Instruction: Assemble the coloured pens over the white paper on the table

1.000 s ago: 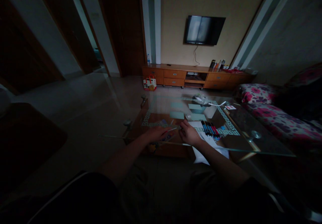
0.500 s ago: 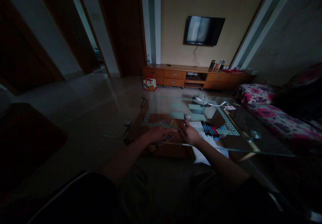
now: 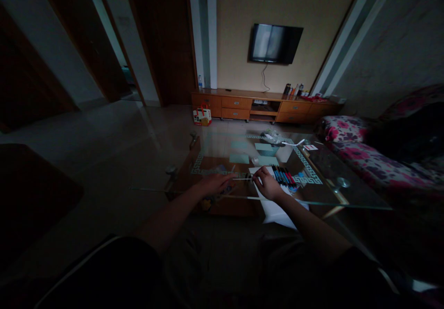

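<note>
Left hand pinches a pale stick; right hand curled at its tip, grip unclear. Bag print illegible.

A table with a see-through glass top carries the things, its surface marked by a pale key-pattern border and frosted rectangles. On it lies a row of pens, set side by side, black with blue and red among them. Beyond the pens sits a crumpled clear plastic bag, with a white strip beside it. Beyond the pens and to their right lies a white card with red marking. White paper shows on the near side of the pens; whether it lies on or under the glass is unclear.
</note>
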`<state>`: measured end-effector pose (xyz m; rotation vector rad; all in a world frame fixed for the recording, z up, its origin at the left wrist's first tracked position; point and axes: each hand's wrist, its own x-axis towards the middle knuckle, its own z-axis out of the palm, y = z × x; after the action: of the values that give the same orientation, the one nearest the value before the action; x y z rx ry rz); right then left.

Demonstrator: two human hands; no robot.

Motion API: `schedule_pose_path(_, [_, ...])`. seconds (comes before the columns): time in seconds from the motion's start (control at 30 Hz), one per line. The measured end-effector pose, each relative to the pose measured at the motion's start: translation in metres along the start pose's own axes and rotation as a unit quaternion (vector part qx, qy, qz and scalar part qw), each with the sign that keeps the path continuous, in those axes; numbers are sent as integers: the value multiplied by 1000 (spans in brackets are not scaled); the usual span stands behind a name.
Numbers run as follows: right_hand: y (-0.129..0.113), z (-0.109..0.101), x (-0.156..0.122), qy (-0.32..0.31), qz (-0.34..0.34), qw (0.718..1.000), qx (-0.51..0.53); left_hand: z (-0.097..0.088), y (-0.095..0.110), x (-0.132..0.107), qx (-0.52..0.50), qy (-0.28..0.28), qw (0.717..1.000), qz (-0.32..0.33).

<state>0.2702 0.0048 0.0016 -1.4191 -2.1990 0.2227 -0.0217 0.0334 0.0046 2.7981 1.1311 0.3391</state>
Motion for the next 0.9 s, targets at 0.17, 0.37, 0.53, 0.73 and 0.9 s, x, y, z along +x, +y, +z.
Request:
schedule_pose_path(0.17, [15,9,-4,-37,20,999,-10,0,-2,0,-16,-4,1000,-5])
schedule_pose_path(0.37, [26,18,-8,-93,27,994,-41,2,-4,0,-1,-15,1000,-22])
schedule_pose_path(0.53, [29,16,-8,-96,51,992,-63,0,-1,1,9,-38,999,-33])
schedule_pose_path(0.73, [31,16,-7,-100,89,988,-81,1,-2,-1,-11,-31,999,-38])
schedule_pose_path(0.9, [35,20,-6,-77,114,986,-90,0,-1,-6,-47,-19,998,-40])
